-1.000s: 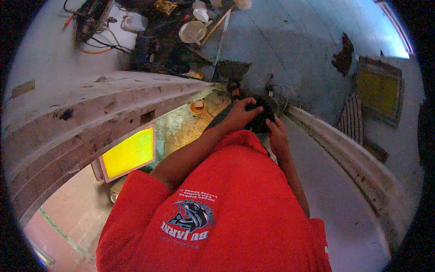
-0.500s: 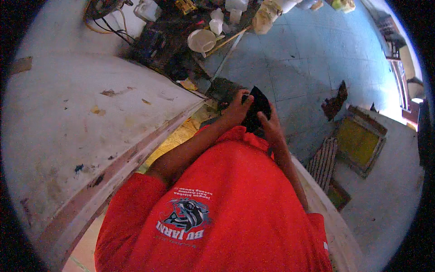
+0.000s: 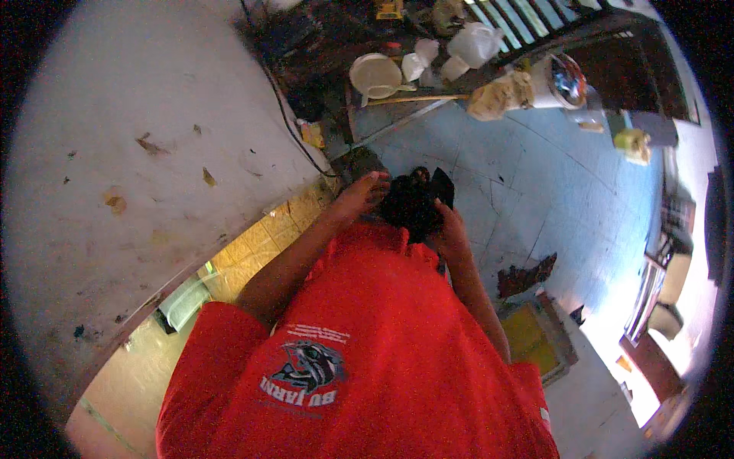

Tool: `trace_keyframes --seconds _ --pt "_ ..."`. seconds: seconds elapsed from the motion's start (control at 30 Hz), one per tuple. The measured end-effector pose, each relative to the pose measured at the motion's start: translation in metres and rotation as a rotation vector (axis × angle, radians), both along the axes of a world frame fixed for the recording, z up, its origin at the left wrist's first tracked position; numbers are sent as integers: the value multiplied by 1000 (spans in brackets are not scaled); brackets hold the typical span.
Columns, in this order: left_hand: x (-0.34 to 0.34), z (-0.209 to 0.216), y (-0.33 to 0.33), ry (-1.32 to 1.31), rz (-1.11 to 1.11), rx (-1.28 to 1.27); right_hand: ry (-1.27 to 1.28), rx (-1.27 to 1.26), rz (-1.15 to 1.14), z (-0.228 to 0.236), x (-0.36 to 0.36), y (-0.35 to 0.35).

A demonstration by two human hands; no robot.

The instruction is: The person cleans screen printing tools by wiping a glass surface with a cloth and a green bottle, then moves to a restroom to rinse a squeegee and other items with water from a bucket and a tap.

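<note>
A soft, dark black thing (image 3: pixel 411 206), perhaps cloth, is held in front of my waist between both hands. Its folds are too dark for me to tell its kind. My left hand (image 3: pixel 365 194) grips its left edge, fingers bent toward it. On the other side, my right hand (image 3: pixel 451 228) pinches it with the thumb on top, and a black flap (image 3: pixel 442 186) sticks up just beyond. The fingertips of both hands are partly lost against the black.
A stained white wall (image 3: pixel 168 153) stands close on my left. Ahead are a cluttered dark shelf with a pale round lid (image 3: pixel 375 76), white bags (image 3: pixel 475 44) and a bucket (image 3: pixel 556 83). Blue tiles (image 3: pixel 489 164) cover the floor; a yellow-panelled frame (image 3: pixel 539 340) is at right.
The view has swung, bringing in more of the bucket and slatted opening ahead. My hands have moved apart, and the black thing now spreads wider between them.
</note>
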State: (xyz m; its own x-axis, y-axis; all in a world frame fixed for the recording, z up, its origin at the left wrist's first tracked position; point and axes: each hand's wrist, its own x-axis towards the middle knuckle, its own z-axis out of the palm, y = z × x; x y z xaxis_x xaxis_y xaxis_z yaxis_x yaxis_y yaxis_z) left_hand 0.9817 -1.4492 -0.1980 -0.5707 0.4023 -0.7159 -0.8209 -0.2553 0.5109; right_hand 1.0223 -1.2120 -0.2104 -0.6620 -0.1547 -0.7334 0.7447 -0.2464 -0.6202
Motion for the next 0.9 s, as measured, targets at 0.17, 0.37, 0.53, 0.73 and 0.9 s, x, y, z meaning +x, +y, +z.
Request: trace_keyframes --seconds 0.17,0.37,0.53,0.73,0.9 --pt "25 -174 -30 -108 360 -218 -280 -67 -200 -7 -35 23" --pt "0 -290 -76 -66 488 -544 -306 125 -96 -54 -44 66" --pt "-55 -427 -138 -59 740 -395 -628 291 -289 -112 -39 50" --pt "-162 -580 -207 -75 455 -542 123 712 1065 -185 -10 59" --pt "-227 -661 -186 59 432 -486 -582 674 350 -240 3 40"
